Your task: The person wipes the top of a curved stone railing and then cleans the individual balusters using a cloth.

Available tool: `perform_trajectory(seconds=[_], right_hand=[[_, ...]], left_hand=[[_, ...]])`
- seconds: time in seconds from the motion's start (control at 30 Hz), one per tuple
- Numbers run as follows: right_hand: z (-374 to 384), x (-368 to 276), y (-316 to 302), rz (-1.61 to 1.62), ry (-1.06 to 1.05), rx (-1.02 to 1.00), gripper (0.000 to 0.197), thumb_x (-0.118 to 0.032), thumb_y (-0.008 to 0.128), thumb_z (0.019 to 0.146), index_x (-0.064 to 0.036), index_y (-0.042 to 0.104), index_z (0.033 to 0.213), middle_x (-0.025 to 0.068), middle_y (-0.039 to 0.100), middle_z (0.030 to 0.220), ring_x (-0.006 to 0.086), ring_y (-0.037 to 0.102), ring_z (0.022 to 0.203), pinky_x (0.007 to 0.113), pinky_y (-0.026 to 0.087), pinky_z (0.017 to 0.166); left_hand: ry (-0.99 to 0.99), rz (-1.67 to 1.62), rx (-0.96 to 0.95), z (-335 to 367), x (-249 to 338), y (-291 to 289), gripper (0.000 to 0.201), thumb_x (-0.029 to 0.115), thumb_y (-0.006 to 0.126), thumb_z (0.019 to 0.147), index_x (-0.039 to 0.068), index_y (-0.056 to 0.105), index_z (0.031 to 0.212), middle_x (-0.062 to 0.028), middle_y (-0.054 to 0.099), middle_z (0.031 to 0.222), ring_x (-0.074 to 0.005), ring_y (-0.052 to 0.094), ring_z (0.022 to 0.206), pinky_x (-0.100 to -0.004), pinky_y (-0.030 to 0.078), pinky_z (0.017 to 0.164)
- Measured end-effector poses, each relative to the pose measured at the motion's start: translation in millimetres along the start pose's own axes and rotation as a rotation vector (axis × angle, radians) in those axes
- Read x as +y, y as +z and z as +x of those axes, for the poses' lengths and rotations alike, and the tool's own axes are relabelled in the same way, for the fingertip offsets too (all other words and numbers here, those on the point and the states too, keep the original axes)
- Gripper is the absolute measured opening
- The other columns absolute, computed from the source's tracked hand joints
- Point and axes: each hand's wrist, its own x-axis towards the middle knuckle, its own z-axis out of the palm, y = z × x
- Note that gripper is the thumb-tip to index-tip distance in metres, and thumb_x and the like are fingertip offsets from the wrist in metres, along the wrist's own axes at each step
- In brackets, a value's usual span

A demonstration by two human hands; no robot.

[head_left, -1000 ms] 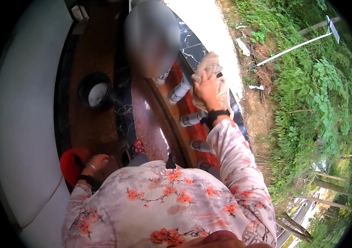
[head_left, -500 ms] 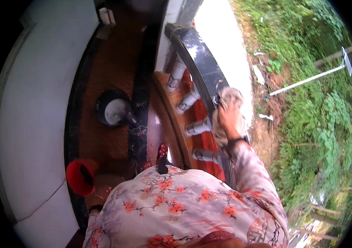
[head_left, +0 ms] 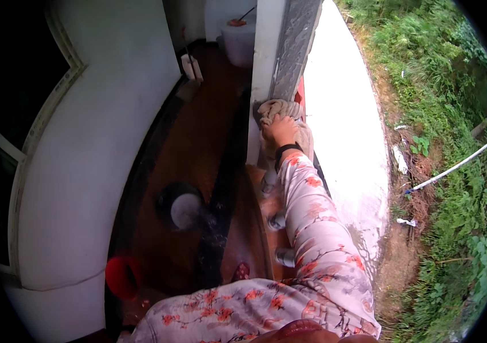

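With its fingers bent over the folds, the right hand [head_left: 280, 131] holds a bunched beige cloth [head_left: 282, 107] at upper centre of the frame, palm down, narrow grip. Cloth sits at the foot of a white-and-grey post [head_left: 295, 51], part of it hanging out past the hand on the right. Black band [head_left: 286, 151] on that wrist, floral sleeve [head_left: 320, 217] running up from bottom centre. Left hand [head_left: 134, 311] is low in the lower left, dim and mostly cut off, near a red bucket [head_left: 118, 277]; cannot tell if it grips anything. Pale balusters [head_left: 285, 257] stand left of the right forearm. Black tub [head_left: 167, 195] with whitish contents, left of centre on the brown floor [head_left: 195, 128]. Light-coloured pail [head_left: 239, 46] at top centre. White wall [head_left: 100, 114] fills the left. Long white pole [head_left: 460, 160] over greenery [head_left: 438, 51], far right.
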Motion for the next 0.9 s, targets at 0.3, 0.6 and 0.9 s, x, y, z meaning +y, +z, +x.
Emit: perform_trajectory(seconds=[0.3, 0.6, 0.9], right_hand=[[6, 11, -3, 0.085, -0.028, 0.072, 0.055, -0.051, 0.059, 0.072, -0.0148, 0.054, 0.112, 0.0148, 0.049, 0.12, 0.033, 0.039, 0.116, 0.056, 0.028, 0.093], [-169, 107, -62, -0.022, 0.165, 0.039, 0.067, -0.052, 0.052, 0.08, -0.0156, 0.038, 0.135, 0.0149, 0.044, 0.123, 0.0309, 0.039, 0.119, 0.054, 0.028, 0.096], [-517, 220, -153, -0.153, 0.606, 0.091, 0.07, -0.057, 0.051, 0.081, -0.0164, 0.037, 0.136, 0.0226, 0.042, 0.13, 0.0362, 0.04, 0.12, 0.048, 0.03, 0.098]], left_hand=[[0.058, 0.043, -0.106, 42, 52, -18, 0.033, 0.027, 0.053, 0.084, 0.004, 0.06, 0.106, -0.016, 0.062, 0.106, -0.0299, 0.058, 0.099, -0.0378, 0.045, 0.087], [0.372, 0.131, -0.221, 101, 33, -5, 0.035, 0.027, 0.055, 0.082, 0.005, 0.06, 0.109, -0.0166, 0.061, 0.108, -0.0302, 0.057, 0.102, -0.0376, 0.044, 0.09], [0.612, 0.349, -0.245, 150, 80, -8, 0.033, 0.024, 0.057, 0.08, 0.005, 0.061, 0.107, -0.0169, 0.061, 0.108, -0.0305, 0.058, 0.102, -0.0369, 0.044, 0.091]])
